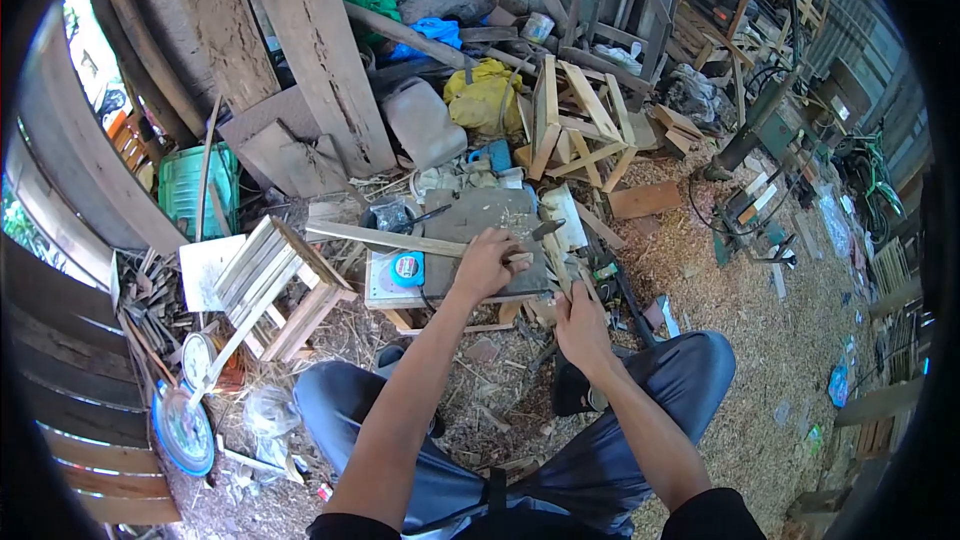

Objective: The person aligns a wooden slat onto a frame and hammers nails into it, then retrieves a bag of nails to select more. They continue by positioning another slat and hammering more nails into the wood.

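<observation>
Over a low worktable (455,220), my left hand (487,262) is closed, with a small wooden piece showing at its fingertips; a dark blade (548,229) points out beyond it. A long pale wooden strip (385,238) lies across the table and reaches up to my left hand. To the right, my right hand (583,325) is closed around thin wooden strips (560,265) at the table's right edge. A blue tape measure (407,269) rests on the table's left part. What my palms cover is hidden.
Small wooden frames stand at the left (285,285) and behind the table (580,125). A yellow bag (483,97) and a green crate (198,192) sit farther back. A blue-rimmed round object (183,427) is at the lower left. Wood shavings cover the floor (740,360).
</observation>
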{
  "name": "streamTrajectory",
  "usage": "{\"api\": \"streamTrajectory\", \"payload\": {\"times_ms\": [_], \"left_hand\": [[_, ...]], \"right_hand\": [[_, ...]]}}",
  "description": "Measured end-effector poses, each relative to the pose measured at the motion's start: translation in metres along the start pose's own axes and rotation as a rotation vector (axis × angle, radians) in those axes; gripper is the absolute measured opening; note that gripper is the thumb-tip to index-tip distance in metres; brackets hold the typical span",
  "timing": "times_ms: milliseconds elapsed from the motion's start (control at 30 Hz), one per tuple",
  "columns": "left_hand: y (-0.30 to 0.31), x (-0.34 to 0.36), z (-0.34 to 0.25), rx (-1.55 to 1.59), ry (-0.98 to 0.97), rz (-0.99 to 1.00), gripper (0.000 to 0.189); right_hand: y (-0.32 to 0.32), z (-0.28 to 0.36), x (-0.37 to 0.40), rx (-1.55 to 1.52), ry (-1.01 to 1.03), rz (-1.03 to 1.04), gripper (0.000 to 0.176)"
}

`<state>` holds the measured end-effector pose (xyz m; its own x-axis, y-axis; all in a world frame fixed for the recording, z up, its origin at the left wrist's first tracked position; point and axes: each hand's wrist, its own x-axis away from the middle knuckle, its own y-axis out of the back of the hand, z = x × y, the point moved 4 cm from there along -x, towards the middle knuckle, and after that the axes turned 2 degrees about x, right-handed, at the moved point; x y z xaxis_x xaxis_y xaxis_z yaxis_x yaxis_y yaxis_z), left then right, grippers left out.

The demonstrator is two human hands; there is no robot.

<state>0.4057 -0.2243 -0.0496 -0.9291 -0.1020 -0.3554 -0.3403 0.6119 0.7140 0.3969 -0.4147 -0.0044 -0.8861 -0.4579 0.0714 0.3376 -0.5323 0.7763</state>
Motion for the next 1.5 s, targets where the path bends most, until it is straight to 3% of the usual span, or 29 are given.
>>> {"api": "streamTrajectory", "payload": {"times_ms": [267,433,533,667,733,867,933,1067,1133,1267,1333,1500], "left_hand": [[0.000,0.000,-0.001,-0.015,-0.003,-0.034,0.024],[-0.002,0.001,0.001,-0.037,-0.057,-0.043,0.025],[-0.004,0.002,0.002,-0.057,-0.047,-0.027,0.024],[-0.004,0.000,0.004,-0.046,-0.029,-0.023,0.022],[-0.001,0.001,0.002,-0.032,-0.041,-0.034,0.022],[-0.001,0.001,0.001,-0.031,-0.071,-0.045,0.022],[-0.006,0.001,0.007,-0.050,-0.055,-0.032,0.022],[-0.005,0.000,0.006,-0.007,-0.020,-0.032,0.022],[-0.002,0.001,0.003,-0.008,-0.030,-0.031,0.023],[-0.005,0.001,0.006,0.011,-0.081,-0.052,0.025],[-0.006,0.001,0.008,-0.018,-0.060,-0.028,0.027],[-0.006,0.002,0.007,-0.088,-0.050,-0.029,0.030]], "right_hand": [[-0.008,-0.004,-0.005,0.070,0.069,0.030,0.022],[0.003,0.006,0.000,-0.063,0.082,-0.120,0.022],[-0.026,-0.018,-0.002,0.080,0.097,-0.001,0.024],[-0.019,-0.013,-0.004,0.087,0.092,0.008,0.024],[-0.004,0.000,-0.002,-0.002,0.155,-0.176,0.021],[-0.002,-0.003,-0.003,-0.217,0.026,-0.132,0.021],[-0.024,-0.020,-0.007,0.080,0.078,0.012,0.024],[-0.019,-0.012,-0.008,0.102,0.064,0.032,0.024],[-0.002,0.001,-0.006,-0.049,0.087,-0.109,0.021],[0.006,0.005,-0.002,-0.223,0.054,-0.152,0.022],[-0.021,-0.014,-0.005,0.107,0.093,0.040,0.024],[-0.015,-0.004,-0.003,0.051,0.044,0.024,0.024]]}}
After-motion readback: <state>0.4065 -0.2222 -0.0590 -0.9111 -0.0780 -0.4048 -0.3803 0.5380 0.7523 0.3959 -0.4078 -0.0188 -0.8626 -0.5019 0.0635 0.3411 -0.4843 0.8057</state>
